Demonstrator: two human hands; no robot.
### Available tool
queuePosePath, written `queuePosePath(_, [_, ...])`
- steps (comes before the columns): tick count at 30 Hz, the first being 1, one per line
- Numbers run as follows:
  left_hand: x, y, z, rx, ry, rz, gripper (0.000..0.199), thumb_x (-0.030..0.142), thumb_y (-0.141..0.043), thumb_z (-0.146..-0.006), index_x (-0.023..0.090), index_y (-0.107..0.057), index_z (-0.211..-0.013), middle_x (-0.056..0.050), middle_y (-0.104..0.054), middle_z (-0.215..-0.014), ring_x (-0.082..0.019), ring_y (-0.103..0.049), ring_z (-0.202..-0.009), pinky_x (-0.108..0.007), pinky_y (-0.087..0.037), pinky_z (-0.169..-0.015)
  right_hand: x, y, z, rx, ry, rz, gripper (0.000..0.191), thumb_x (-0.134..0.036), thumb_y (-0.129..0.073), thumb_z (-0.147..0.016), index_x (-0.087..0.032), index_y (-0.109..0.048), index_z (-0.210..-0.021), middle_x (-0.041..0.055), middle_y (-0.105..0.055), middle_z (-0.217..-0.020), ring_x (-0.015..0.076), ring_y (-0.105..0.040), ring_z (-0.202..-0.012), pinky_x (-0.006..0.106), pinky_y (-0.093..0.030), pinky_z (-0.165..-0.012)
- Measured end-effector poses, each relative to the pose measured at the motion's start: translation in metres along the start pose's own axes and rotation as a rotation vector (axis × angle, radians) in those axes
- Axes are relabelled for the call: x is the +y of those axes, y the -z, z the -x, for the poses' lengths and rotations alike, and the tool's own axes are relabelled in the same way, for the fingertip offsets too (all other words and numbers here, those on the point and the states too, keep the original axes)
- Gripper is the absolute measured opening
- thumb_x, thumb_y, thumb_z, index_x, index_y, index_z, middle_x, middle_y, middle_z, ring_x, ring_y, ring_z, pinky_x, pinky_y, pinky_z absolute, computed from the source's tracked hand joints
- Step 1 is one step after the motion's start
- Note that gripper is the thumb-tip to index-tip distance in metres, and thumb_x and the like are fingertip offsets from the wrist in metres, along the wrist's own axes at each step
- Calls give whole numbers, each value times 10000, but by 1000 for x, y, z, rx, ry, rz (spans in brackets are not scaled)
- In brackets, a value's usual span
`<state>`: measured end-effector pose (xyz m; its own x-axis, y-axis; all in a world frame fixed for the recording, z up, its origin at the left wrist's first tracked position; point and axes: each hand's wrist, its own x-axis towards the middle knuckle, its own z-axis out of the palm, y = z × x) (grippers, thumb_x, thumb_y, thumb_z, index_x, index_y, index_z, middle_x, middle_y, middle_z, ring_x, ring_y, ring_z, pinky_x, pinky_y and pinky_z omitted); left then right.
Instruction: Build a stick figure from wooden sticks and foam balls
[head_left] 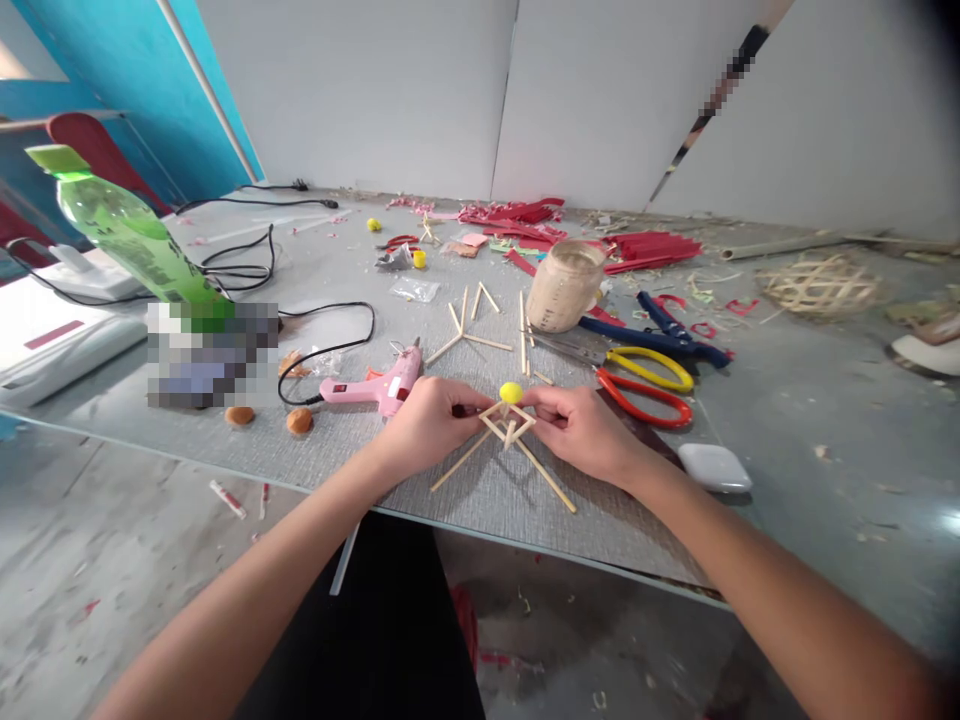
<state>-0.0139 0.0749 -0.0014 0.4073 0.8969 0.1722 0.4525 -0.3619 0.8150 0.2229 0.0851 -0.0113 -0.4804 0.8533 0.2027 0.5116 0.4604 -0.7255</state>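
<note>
A small frame of wooden sticks [486,424] with a square top and splayed legs stands near the table's front edge. My left hand [439,425] pinches its left corner, and my right hand [577,425] pinches the opposite corner. Between my fingertips, at the far side of the square, sits a yellow ball [511,393]. Just left of my left hand lies a pink glue gun [382,388]. Beyond the frame is another joined group of sticks [463,335] lying on the mat.
Orange-handled scissors [649,408], blue-handled pliers [660,335] and a jar [566,285] lie or stand behind my right hand. A white case [714,468] is to the right. A green bottle [139,235] stands left. Red strips [649,250] and scraps cover the back.
</note>
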Motion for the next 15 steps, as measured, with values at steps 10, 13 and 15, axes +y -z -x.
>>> queuePosePath(10, [1,1,2,-33,-3,11,266,370,-663,-968,182,-849,-982,-23,-649,-697,-118,-496,-625,-234,-331,-548,-3,-1,1,-18,-25,-19,302,-408,-635,-971,-144,-780,-955,-74,-392,-578,102,-329,-547,249,-281,-527])
queuePosePath(13, [4,2,3,-43,13,27,314,411,-642,-984,171,-845,-987,-36,-656,-716,-122,-492,-625,-239,-345,-550,-3,-1,1,-21,-24,-15,293,-402,-633,-976,-151,-783,-956,-77,-387,-565,103,-328,-541,251,-272,-519])
queuePosePath(15, [6,2,3,-48,13,21,320,405,-628,-994,169,-839,-951,-34,-653,-715,-122,-493,-626,-243,-349,-559,-5,0,2,-30,-27,-22,284,-397,-630,-983,-158,-778,-944,-76,-395,-561,103,-337,-538,253,-277,-516])
